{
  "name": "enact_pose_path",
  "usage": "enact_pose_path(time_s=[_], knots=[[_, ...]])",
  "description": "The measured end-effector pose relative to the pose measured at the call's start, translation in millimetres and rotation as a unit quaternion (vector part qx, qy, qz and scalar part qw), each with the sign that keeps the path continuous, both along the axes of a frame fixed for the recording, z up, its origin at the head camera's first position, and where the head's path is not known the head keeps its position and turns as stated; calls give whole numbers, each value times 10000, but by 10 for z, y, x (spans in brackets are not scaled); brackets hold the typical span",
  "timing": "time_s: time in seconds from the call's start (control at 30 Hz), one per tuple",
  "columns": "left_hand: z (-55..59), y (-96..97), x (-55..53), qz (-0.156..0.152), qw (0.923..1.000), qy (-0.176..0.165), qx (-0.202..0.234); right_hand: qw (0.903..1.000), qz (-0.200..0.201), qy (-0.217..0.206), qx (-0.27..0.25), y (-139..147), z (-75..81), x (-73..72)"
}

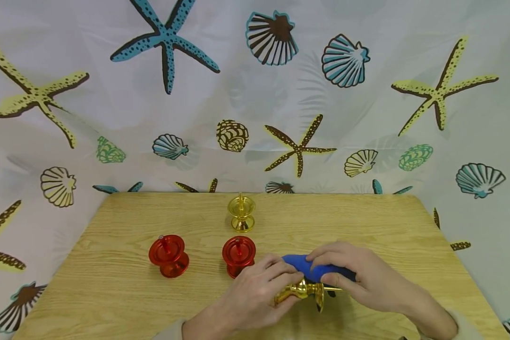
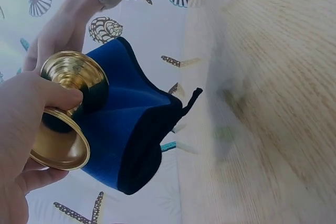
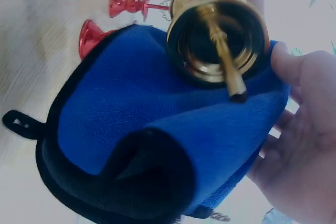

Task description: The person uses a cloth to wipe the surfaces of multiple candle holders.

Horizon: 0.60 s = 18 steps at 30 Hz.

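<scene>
My left hand (image 1: 255, 295) grips a shiny gold candle holder (image 1: 304, 288) by its stem, tipped on its side with the spike pointing right. In the right wrist view the holder's dish and spike (image 3: 224, 61) face the camera. My right hand (image 1: 361, 271) holds a blue cloth (image 1: 299, 262) between thumb and fingers, just behind the candle holder. The cloth (image 3: 110, 87) has a black edge and a small black loop (image 3: 23, 123), and it lies against the holder's far side. The cloth and fingers hide part of the stem.
Two red candle holders stand on the wooden table (image 1: 123, 302), one at the left (image 1: 167, 255) and one near my left hand (image 1: 239, 252). Behind them stands another gold candle holder (image 1: 241, 215). A shell-and-starfish patterned curtain (image 1: 255, 99) hangs behind and beside the table.
</scene>
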<state>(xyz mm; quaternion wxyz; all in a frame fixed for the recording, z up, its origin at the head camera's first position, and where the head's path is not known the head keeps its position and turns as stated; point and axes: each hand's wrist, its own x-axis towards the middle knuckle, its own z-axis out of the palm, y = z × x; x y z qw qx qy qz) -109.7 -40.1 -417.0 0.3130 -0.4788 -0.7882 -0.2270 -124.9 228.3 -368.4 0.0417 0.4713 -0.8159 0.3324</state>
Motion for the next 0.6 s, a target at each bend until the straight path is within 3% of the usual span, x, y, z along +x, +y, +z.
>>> enact_pose_path(time_s=[0.1,0.17,0.33,0.6], knots=[[10,1,3,108,9998,-186,2,9940,-292,990,363,-24,1,90],[17,-6,2,207,9991,-376,-5,9828,-387,1731,524,-57,-11,136],[22,-29,-28,408,9981,-468,0,9430,-596,3190,737,-148,-68,245],[17,-36,-70,363,9976,-578,115,8777,-897,4636,817,-266,-237,346]])
